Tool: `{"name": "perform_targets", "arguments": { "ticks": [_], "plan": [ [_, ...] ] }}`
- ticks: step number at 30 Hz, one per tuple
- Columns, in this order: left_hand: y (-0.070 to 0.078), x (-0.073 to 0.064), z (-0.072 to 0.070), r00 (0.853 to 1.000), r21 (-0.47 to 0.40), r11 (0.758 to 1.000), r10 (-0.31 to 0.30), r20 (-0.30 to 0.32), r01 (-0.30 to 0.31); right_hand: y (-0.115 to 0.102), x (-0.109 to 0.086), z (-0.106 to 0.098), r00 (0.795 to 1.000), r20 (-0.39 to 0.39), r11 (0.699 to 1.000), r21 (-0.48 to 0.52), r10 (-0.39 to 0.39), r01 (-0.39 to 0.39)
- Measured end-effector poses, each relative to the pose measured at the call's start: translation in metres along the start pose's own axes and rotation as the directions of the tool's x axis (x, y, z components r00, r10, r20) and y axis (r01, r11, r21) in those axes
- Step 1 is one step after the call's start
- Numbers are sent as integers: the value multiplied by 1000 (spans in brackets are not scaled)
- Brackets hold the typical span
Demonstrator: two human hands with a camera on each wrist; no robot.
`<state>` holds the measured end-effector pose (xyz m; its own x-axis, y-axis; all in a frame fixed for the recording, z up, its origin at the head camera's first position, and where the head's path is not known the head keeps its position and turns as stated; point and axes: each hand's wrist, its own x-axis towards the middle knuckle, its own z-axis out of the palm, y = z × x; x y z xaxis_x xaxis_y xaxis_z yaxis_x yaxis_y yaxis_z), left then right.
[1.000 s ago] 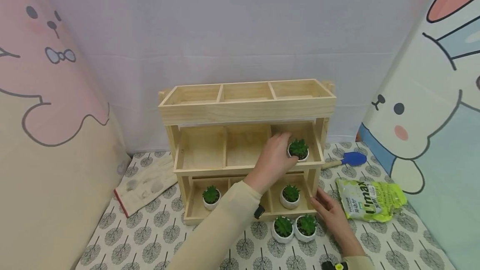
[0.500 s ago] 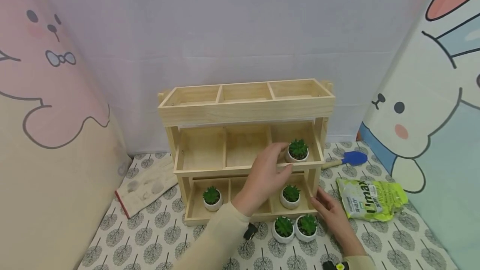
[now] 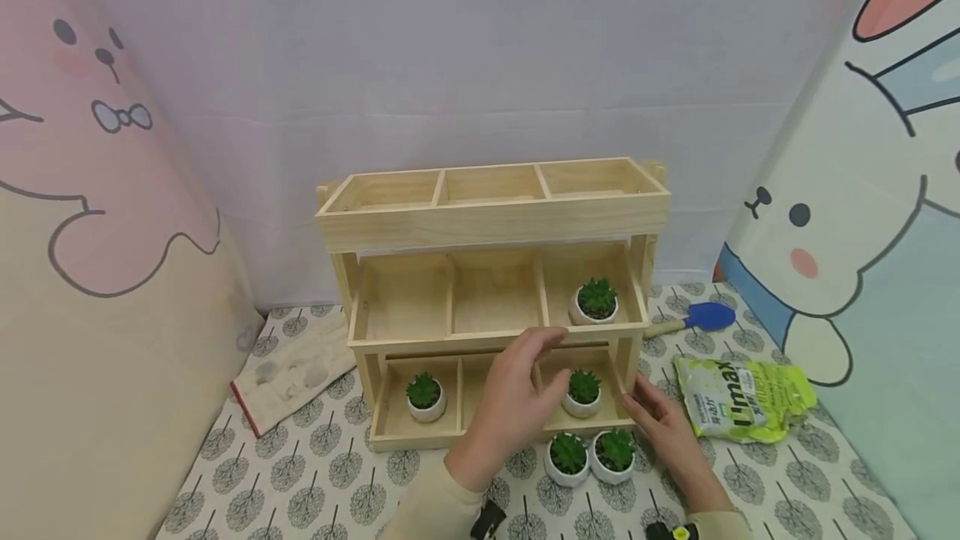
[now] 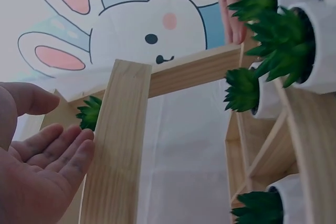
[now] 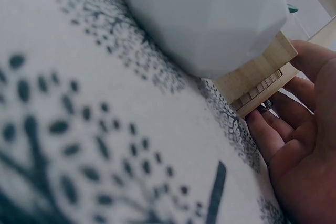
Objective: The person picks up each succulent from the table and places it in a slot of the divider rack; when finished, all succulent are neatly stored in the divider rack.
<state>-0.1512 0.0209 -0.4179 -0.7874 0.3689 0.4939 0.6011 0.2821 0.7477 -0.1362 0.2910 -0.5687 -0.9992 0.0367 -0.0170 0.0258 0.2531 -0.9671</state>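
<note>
My left hand [image 3: 513, 402] hovers in front of the three-tier wooden plant rack [image 3: 491, 227], its fingers and thumb apart with nothing between them. A small succulent in a white pot [image 3: 595, 302] stands in the right compartment of the middle tier, just beyond that hand. My right hand [image 3: 667, 432] holds the right front corner of the bottom tier, with the thumb and curled fingers against the wood [image 5: 262, 82]. Two more potted succulents sit in the bottom tier, one at the left [image 3: 425, 398] and one at the right [image 3: 581, 394].
Two potted succulents, a left one [image 3: 567, 458] and a right one [image 3: 612, 457], stand side by side before the rack. A green bag [image 3: 742, 400] and a blue-bladed toy shovel [image 3: 708, 317] lie at the right. A pale glove [image 3: 296, 373] lies at the left.
My left hand has let go of the potted succulent in the middle tier and drawn back, down and to the left. The right hand has stayed at the rack's corner.
</note>
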Motion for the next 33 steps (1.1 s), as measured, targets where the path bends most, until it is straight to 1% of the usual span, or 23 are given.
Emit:
{"name": "perform_targets", "arguments": {
  "ticks": [5,9,12,16,18,21,26,30,33],
  "plan": [
    [-3,-20,3,999,8,999,-44,13,44,-2,-1,-1,1000,2,1000,-11,-2,2],
    [-8,-32,6,993,0,994,-110,47,110,-2,-1,-1,1000,4,1000,-2,-4,4],
    [-14,-42,8,979,-18,983,-180,91,182,-2,0,-1,1000,9,1000,13,-7,7],
    [-26,-57,13,954,-41,962,-263,141,271,-3,-1,0,1000,11,1000,25,-5,5],
    [-32,-64,16,947,-50,955,-283,153,293,-4,-1,0,1000,10,1000,22,-4,4],
    [-41,-74,19,941,-61,949,-297,164,310,-5,-1,0,1000,9,1000,9,-1,1],
    [-51,-89,23,926,-56,938,-327,186,343,-5,-1,0,1000,7,1000,-16,2,-2],
    [-57,-97,27,912,-59,927,-352,209,371,-4,-1,0,1000,6,1000,-19,6,-5],
    [-61,-100,30,902,-93,916,-361,235,391,-3,-1,0,1000,9,1000,-11,6,-6]
  ]
}}
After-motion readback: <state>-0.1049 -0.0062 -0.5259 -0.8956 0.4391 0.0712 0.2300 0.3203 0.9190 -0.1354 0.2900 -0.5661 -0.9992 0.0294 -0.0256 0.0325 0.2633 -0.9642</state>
